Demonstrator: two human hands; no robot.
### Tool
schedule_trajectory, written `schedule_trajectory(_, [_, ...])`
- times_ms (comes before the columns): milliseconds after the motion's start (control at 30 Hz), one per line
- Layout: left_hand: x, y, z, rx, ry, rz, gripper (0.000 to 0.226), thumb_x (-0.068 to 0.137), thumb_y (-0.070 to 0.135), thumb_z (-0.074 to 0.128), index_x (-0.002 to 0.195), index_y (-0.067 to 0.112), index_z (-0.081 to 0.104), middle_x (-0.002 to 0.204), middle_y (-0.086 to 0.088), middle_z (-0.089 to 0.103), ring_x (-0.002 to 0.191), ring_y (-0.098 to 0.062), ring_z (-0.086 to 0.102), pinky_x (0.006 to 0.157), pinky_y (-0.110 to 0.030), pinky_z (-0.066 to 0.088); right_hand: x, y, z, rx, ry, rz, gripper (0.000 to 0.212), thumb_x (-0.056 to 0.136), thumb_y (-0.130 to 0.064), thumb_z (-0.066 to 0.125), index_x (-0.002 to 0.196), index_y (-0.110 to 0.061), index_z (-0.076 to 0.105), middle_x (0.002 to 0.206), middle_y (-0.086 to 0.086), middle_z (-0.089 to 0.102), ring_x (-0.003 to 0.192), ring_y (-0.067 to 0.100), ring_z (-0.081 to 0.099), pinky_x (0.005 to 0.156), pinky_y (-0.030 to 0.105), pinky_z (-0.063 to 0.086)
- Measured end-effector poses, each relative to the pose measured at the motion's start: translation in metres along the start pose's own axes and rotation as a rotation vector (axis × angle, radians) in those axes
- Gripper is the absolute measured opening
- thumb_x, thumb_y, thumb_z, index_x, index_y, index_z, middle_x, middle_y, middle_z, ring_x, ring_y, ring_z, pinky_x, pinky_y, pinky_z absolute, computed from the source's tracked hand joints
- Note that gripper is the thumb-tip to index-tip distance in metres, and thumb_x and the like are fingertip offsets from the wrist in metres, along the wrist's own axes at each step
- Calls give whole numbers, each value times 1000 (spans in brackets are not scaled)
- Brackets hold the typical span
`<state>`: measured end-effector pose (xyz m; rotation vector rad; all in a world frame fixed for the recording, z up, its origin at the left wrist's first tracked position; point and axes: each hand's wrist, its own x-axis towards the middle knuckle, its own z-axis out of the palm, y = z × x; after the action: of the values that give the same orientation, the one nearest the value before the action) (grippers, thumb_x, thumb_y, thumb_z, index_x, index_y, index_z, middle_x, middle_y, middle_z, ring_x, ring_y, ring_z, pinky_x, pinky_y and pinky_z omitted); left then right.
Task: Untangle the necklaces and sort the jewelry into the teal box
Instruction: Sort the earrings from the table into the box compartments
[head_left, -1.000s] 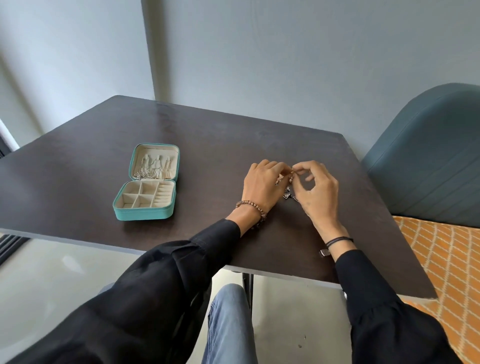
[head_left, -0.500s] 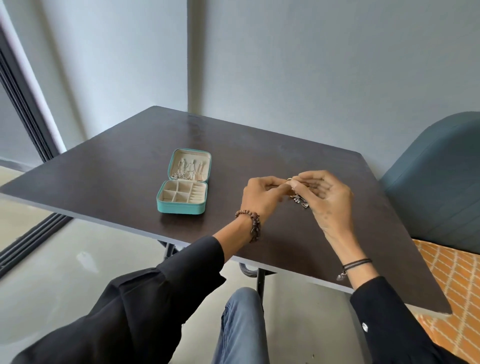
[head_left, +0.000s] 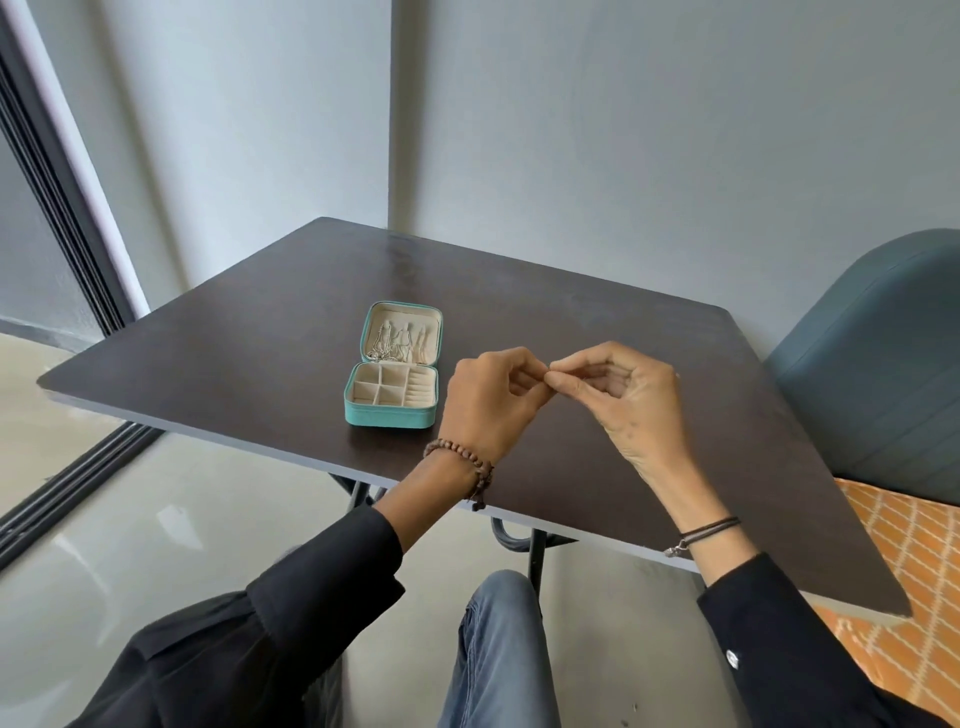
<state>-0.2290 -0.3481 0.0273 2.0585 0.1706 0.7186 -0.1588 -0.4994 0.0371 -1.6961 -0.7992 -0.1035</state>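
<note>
The teal box (head_left: 390, 417) lies open on the dark table (head_left: 249, 364), left of my hands. Several silver chains (head_left: 397, 344) hang inside its upright-facing lid, and the cream compartments below look bare. My left hand (head_left: 491, 402) and my right hand (head_left: 623, 402) are raised above the table, thumbs and forefingers pinched together at one spot. The small jewelry piece held between them is hidden by the fingertips. A bead bracelet is on my left wrist and a dark cord on my right.
A blue-grey upholstered chair (head_left: 883, 374) stands at the table's right side, with an orange patterned surface (head_left: 914, 561) below it. A dark window frame (head_left: 62, 249) runs along the left. Grey walls meet behind the table. My knee in jeans (head_left: 498, 649) is under the near edge.
My head has pulled back and turned, so the table sits lower and farther. Both hands lifted off the table; the silver piece that dangled between them is now out of sight in the pinch.
</note>
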Motion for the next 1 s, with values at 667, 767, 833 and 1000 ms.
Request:
schedule_trajectory(667, [-14, -28, -50, -453, 15, -2, 5, 87, 7, 74, 90, 11, 73, 81, -5, 75, 74, -16, 72, 66, -24, 56, -2, -37, 37, -129, -102, -138, 22, 82, -17, 85, 101, -12, 78, 96, -4, 78, 89, 14, 76, 85, 30, 61])
schedule_trajectory(767, [-12, -32, -61, -360, 48, 14, 4, 86, 9, 74, 90, 10, 73, 80, -1, 75, 73, -11, 71, 68, -23, 56, 3, -39, 46, -196, -124, -208, 19, 85, -15, 83, 103, -11, 79, 97, -4, 77, 88, 12, 75, 82, 24, 60])
schedule_trajectory(833, [-11, -36, -69, -285, 66, 40, 4, 86, 12, 76, 90, 11, 74, 82, 3, 75, 75, -9, 71, 70, -28, 58, 7, -40, 52, -237, -146, -239, 19, 87, -14, 82, 105, -11, 79, 97, -4, 77, 88, 12, 75, 80, 21, 59])
schedule_trajectory(1000, [-9, -49, -86, -154, 58, 56, 9, 85, 20, 78, 93, 16, 76, 84, 10, 75, 79, -1, 70, 77, -24, 58, 21, -33, 70, -267, -203, -226, 15, 86, -11, 81, 101, -12, 81, 92, -3, 76, 83, 12, 74, 78, 23, 61])
